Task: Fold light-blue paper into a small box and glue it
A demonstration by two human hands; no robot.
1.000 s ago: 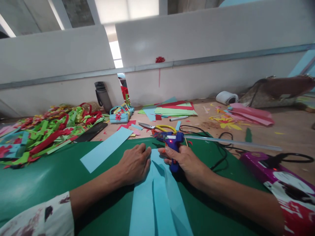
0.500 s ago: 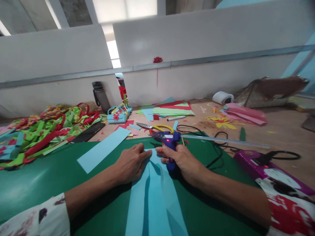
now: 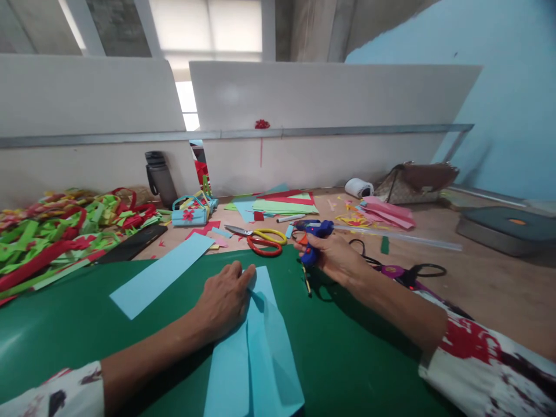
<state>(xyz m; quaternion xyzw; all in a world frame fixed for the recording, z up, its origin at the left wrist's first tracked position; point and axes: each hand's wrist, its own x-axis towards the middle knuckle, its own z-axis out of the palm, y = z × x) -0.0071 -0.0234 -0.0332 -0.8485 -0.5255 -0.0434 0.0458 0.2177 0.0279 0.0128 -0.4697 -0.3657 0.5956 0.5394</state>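
A folded light-blue paper [image 3: 264, 353] lies on the green mat [image 3: 347, 341] in front of me, its pleats running toward me. My left hand [image 3: 229, 295] is closed over its upper left edge, thumb on the fold and fingers curled under the palm. My right hand [image 3: 332, 255] grips a blue glue gun [image 3: 313, 238] by its handle, raised above the mat to the right of the paper. A clear glue stick [image 3: 403, 237] lies behind the gun. Scissors [image 3: 263, 240] with yellow and red handles rest between the hands at the mat's far edge.
A flat blue strip [image 3: 163, 275] lies left of my left hand. Cut paper strips [image 3: 73, 226], a phone [image 3: 132, 243] and a bottle [image 3: 160, 176] are further left. A power strip [image 3: 402, 275], black cable, pink paper [image 3: 386, 212] and a box [image 3: 506, 230] stand right.
My right hand has carried the glue gun away from the paper, up and to the right. My left hand stays on the paper. The view has shifted rightward, bringing the box in.
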